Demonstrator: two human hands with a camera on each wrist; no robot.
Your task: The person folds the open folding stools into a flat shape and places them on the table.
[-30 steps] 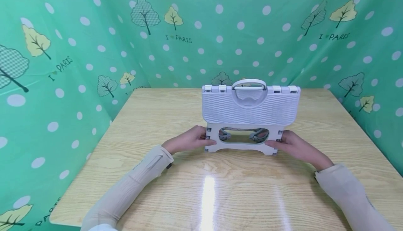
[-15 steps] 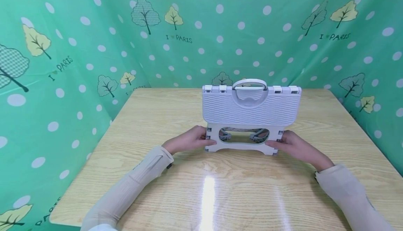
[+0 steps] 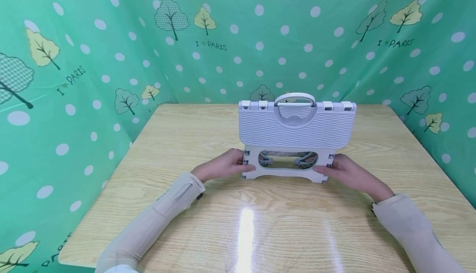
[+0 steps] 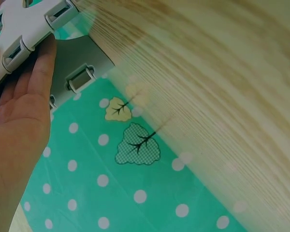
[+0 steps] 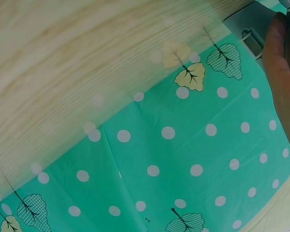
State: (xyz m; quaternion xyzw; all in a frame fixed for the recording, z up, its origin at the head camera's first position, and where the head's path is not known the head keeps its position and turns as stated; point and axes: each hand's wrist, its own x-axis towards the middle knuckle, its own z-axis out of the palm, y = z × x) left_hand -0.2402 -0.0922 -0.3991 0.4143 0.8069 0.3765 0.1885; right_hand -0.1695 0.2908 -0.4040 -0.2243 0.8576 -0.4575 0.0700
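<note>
A white plastic folding step stool stands upright on the table, its textured top half hanging at the front and its carry handle raised at the upper edge. Below that panel, the front leg plate has an oval cut-out through which hinged parts show. My left hand grips the leg's left side, thumb in front and fingers behind. On the opposite side my right hand holds the leg the same way. Both wrist views catch part of the stool, its hinge slots and the hand; most of the right fingers are hidden.
The wooden table extends around the stool, with a bright glare streak in front. Green dotted curtain with printed trees hangs behind and along both sides, close to the table edges.
</note>
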